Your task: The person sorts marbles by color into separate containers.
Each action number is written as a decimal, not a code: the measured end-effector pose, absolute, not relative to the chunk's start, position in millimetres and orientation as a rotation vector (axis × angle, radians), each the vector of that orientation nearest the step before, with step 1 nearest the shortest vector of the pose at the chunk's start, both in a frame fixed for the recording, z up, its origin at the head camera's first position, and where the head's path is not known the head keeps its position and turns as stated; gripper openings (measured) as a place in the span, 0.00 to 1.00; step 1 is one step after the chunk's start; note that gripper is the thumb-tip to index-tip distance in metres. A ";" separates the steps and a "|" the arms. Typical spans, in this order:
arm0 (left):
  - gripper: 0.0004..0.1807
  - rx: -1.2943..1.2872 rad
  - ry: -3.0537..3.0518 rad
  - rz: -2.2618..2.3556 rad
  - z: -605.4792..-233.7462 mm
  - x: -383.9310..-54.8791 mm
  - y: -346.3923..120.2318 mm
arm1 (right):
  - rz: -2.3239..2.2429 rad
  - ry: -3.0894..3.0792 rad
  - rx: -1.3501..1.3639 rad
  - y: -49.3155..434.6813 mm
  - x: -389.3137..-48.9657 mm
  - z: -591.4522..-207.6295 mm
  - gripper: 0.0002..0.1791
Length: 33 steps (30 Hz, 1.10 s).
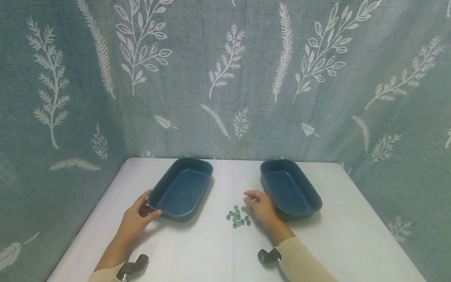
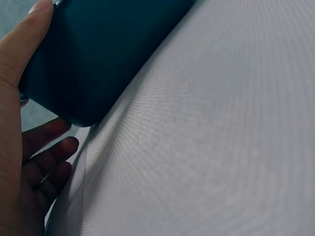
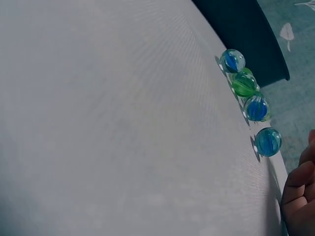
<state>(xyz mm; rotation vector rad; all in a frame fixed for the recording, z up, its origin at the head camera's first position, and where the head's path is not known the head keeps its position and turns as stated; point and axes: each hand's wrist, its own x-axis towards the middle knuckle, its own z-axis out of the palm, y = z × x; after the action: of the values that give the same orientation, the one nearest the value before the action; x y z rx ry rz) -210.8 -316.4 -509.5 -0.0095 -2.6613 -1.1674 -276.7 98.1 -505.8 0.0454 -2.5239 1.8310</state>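
My left hand (image 1: 135,219) holds the near left corner of a dark blue tray (image 1: 179,192). In the left wrist view the thumb (image 2: 37,22) lies on the tray's rim, while the lower fingers (image 2: 56,147) are loosely bent beside its bottom corner. Glass marbles (image 1: 239,222), several green and several blue, are clustered on the white table. Just beyond their right side is my right hand (image 1: 262,205), its fingers loosely bent, thumb and forefinger apart with nothing showing between them. The right wrist view shows a blue marble (image 3: 268,142) close to that hand.
A second dark blue tray (image 1: 290,188) stands to the right, overlapped by my right hand at its near left side. Inside the left tray, near its front right corner, is a small dark spot (image 1: 192,207). Leaf-patterned cloth (image 1: 225,78) hangs behind the white table (image 1: 201,250).
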 end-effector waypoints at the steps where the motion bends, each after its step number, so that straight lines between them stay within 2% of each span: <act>1: 0.48 -0.007 -2.665 -1.169 -509.3 -210.6 -316.4 | 1.816 -2.539 0.052 98.6 -276.0 -506.3 0.11; 10: 0.48 -0.007 -2.668 -1.159 -507.5 -212.8 -317.6 | 1.553 -2.688 0.169 102.1 -270.8 -507.7 0.11; 33: 0.48 -0.006 -2.662 -1.202 -507.6 -210.4 -315.9 | 1.254 -2.894 0.277 98.6 -267.3 -510.5 0.10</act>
<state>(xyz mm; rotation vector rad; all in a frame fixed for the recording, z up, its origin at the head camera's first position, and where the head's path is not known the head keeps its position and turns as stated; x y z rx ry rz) -210.4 -315.9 -507.6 -0.0057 -2.6617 -1.2015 -267.3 98.6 -510.5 0.2768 -2.8938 1.2539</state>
